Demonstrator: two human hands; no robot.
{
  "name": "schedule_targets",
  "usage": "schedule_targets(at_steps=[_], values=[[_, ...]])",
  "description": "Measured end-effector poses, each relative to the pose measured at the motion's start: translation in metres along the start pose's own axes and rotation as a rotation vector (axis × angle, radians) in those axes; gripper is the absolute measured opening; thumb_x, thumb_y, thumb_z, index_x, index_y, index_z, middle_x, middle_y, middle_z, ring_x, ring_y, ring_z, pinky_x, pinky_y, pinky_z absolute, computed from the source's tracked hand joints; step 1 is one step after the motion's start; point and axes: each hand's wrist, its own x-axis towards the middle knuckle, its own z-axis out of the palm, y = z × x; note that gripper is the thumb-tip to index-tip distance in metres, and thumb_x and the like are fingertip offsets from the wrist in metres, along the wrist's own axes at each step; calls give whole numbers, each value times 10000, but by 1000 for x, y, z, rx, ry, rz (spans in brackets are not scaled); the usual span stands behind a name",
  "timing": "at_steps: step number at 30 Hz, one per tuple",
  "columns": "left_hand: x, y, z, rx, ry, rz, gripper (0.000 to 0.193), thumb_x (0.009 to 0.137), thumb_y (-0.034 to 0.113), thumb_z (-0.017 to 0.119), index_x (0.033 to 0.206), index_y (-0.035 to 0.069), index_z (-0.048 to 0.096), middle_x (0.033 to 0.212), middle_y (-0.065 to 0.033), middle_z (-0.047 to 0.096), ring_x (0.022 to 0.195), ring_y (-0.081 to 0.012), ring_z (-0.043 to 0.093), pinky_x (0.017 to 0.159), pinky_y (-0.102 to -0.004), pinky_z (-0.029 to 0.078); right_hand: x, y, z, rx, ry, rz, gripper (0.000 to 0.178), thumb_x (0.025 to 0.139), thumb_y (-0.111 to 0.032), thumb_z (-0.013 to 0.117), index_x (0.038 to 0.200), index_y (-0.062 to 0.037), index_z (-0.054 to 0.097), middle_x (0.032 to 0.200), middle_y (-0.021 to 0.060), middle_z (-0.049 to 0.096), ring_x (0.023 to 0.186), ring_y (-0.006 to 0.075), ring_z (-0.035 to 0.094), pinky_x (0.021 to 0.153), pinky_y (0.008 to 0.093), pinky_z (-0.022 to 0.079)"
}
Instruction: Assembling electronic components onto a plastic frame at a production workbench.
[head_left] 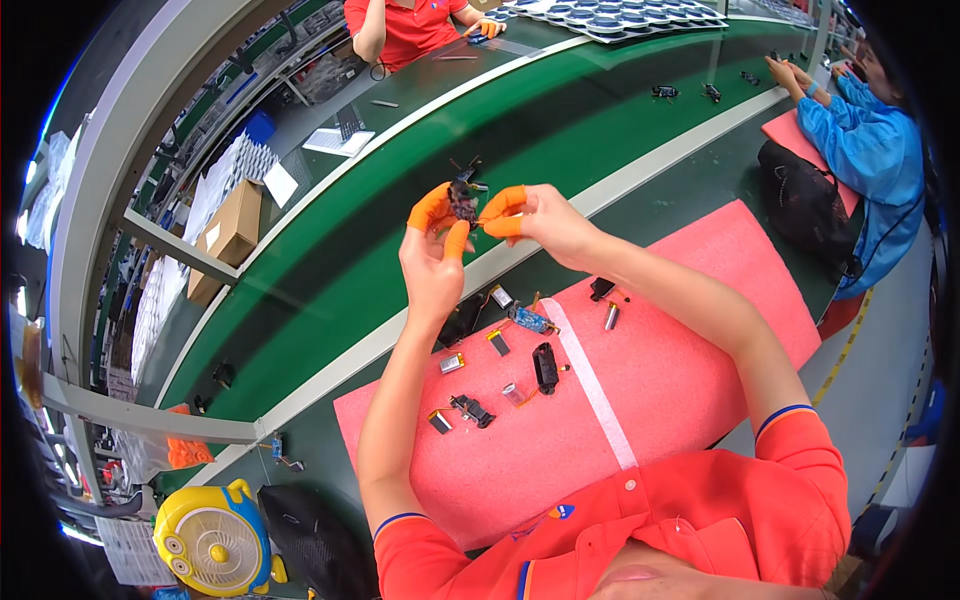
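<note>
My left hand, with orange finger cots on its fingertips, grips a small black electronic assembly above the green conveyor belt. From the other side my right hand, also in orange finger cots, pinches at the assembly's right edge. What lies between its fingertips is too small to make out. Below the hands, a pink foam mat carries loose parts. Among them are a blue circuit board, a black housing, another black part, and several small silver battery cells, one cell near my left forearm.
A grey frame rail runs between mat and green belt. Lower left stand a yellow fan and a black bag. Another black bag lies near a person in blue. Across the belt sits a person in red.
</note>
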Motion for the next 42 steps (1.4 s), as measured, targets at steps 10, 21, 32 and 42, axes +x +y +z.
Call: schedule_targets(at_steps=[10, 21, 32, 42], values=[[-4, -2, -10, -510, -19, -436, 321, 830, -53, 530, 1150, -46, 496, 950, -139, 597, 735, -168, 583, 561, -240, 439, -3, -5, 10, -606, 147, -377, 143, 773, -12, 619, 909, 26, 639, 860, 73, 638, 810, 131, 605, 696, 259, 481], [-2, -8, -9, -561, -48, -396, 298, 852, -18, 523, 1147, -51, 499, 932, -134, 597, 729, -163, 580, 563, -227, 429, -6, -11, 15, -575, 155, -363, 162, 755, -31, 635, 907, 25, 638, 838, 90, 644, 786, 131, 611, 673, 258, 481], [-1, -15, -12, -654, -8, -527, 286, 856, -7, 533, 1138, -44, 507, 943, -123, 590, 743, -147, 569, 558, -235, 422, -6, -13, 15, -724, 192, -450, 164, 755, -32, 629, 905, 35, 633, 845, 116, 646, 802, 163, 631, 658, 271, 483], [-2, -14, -2, -668, -22, -470, 294, 846, -34, 522, 1139, -53, 506, 953, -132, 587, 742, -162, 561, 563, -232, 422, -5, -13, 10, -639, 162, -434, 159, 745, 14, 618, 904, 18, 632, 855, 108, 625, 772, 203, 623, 682, 297, 482]])
